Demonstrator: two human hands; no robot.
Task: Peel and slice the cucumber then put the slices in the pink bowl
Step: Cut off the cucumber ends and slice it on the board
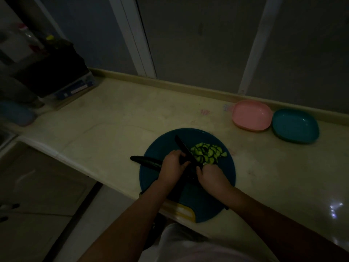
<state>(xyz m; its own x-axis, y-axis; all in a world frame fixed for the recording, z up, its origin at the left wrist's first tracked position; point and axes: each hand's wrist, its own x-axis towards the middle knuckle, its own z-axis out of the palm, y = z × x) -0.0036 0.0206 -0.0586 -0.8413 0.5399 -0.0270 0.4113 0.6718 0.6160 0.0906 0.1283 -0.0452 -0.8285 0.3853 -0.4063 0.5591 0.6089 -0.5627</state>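
Observation:
A dark cucumber (146, 161) lies across the left side of the round blue cutting board (151, 174), its left end past the board's rim. My left hand (172, 164) grips its right end. My right hand (211, 177) holds the handle of a black knife (184, 148), whose blade points up and left, right beside my left fingers. A pile of several green cucumber slices (207, 153) lies just right of the blade. The pink bowl (252, 115) sits empty at the back right of the counter.
A teal bowl (295, 125) stands touching the pink bowl on its right. A yellow tool (181, 210) lies at the board's near edge. Dark boxes and bottles (56, 72) crowd the counter's far left end. The counter's front edge runs diagonally below the board.

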